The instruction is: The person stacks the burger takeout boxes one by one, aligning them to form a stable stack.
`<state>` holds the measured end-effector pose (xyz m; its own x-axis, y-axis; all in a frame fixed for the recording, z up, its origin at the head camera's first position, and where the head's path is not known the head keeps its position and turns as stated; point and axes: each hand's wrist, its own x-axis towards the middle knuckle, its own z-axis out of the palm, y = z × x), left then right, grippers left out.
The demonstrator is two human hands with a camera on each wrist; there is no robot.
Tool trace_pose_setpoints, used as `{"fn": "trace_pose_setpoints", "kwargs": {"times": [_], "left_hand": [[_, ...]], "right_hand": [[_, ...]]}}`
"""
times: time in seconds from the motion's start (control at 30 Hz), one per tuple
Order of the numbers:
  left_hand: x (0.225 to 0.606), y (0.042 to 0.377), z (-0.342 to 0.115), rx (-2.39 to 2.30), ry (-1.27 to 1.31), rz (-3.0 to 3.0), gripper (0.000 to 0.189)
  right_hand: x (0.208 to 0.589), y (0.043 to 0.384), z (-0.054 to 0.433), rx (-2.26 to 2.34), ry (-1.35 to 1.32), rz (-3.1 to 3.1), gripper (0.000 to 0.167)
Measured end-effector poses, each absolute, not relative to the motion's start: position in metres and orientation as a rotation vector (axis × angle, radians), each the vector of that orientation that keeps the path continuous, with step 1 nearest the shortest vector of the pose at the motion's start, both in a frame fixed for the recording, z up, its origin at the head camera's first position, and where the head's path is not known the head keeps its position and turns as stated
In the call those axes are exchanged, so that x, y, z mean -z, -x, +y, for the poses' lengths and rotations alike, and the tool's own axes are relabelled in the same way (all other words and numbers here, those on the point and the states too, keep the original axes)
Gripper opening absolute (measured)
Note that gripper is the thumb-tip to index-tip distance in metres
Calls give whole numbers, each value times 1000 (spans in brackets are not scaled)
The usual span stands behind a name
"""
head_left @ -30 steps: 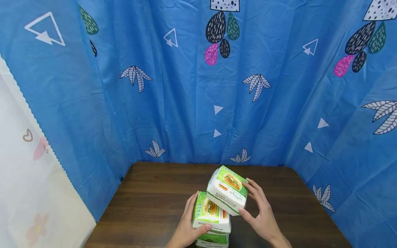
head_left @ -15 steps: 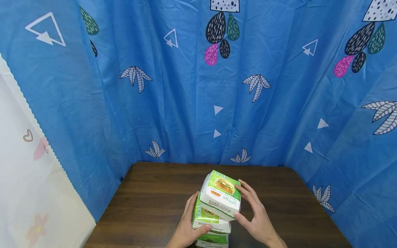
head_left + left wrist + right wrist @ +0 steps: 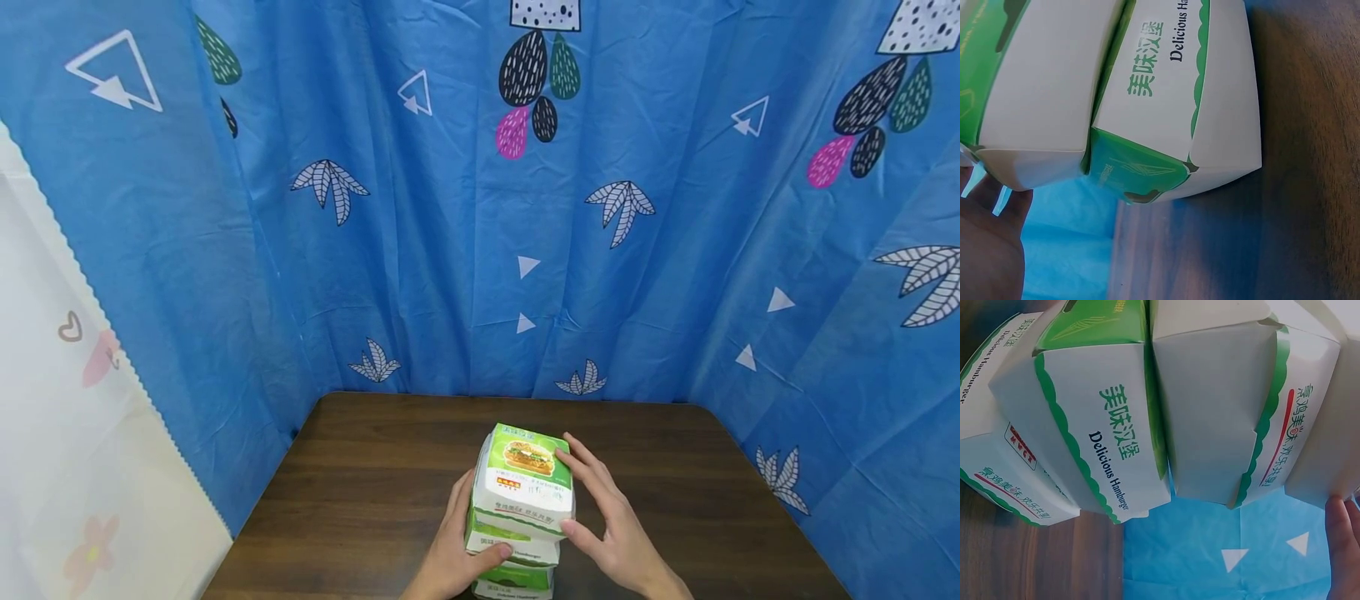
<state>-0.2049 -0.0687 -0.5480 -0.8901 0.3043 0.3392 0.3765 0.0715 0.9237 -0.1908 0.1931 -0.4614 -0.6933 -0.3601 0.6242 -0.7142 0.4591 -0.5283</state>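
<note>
Several white-and-green hamburger boxes form a stack at the near middle of the table. The top hamburger box (image 3: 522, 492) carries a burger picture; my right hand (image 3: 618, 537) holds it at its right side, fingers at the back and thumb at the front. Directly beneath is another hamburger box (image 3: 498, 546), which my left hand (image 3: 453, 554) grips from the left with the thumb across its front. A lower hamburger box (image 3: 1172, 81) shows large in the left wrist view. Right-hand fingers (image 3: 1340, 534) touch a box side in the right wrist view.
The dark wooden table (image 3: 375, 475) extends behind and to both sides of the stack. A blue patterned curtain (image 3: 450, 250) hangs along its back and right. At left hangs a pale cloth (image 3: 82, 417) with a scalloped edge.
My right hand has brought the top hamburger box left and down, turning it from tilted to nearly lined up over the box below. My left hand keeps its grip in place.
</note>
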Motion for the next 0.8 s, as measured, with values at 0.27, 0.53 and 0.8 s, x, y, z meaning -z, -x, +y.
{"fn": "trace_pose_setpoints", "kwargs": {"times": [0.27,0.53,0.8], "left_hand": [[548,205,-67,1938,716,-2245,99],[547,205,-66,1961,728,-2230,99],[541,202,-65,1947,689,-2275,104]], "right_hand": [[456,191,192,-1085,-993,-2273,75],[455,192,191,-1067,-996,-2289,76],[455,191,192,-1086,-1017,-2282,77]]}}
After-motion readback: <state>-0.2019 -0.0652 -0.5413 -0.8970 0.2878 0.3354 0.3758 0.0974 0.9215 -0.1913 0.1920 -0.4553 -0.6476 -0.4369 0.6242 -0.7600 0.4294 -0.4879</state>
